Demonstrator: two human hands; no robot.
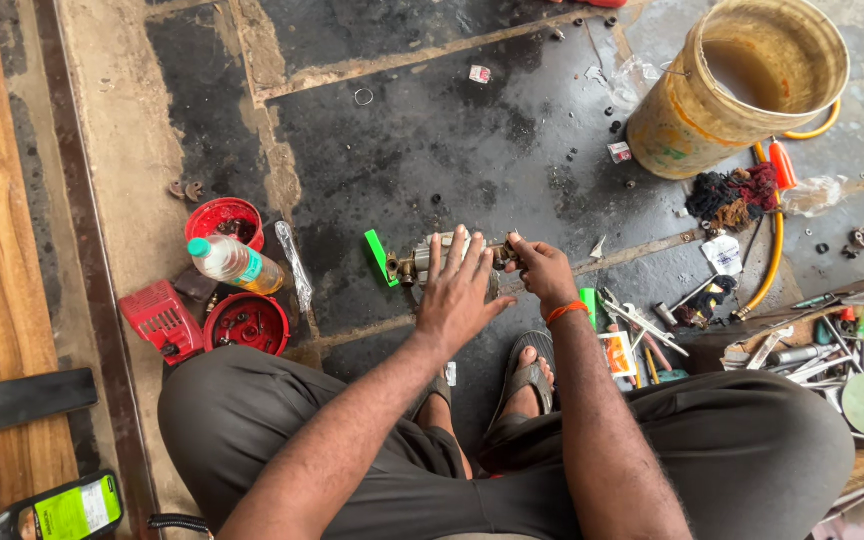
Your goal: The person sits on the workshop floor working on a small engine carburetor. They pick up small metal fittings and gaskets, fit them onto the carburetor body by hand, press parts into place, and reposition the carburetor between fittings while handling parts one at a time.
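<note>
my knees frame my hands: left hand [457, 290] spread flat on the brass fitting [430, 262], right hand [542, 268] pinching its end. likely heavy, rigid, greasy; grip the body.

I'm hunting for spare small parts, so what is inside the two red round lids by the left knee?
The upper red lid holds a few dark bits, partly hidden by the bottle. The lower red lid holds small dark metal pieces, too small to identify.

Left hand [457, 290] splayed flat; right hand [540, 268] pinching.
</note>
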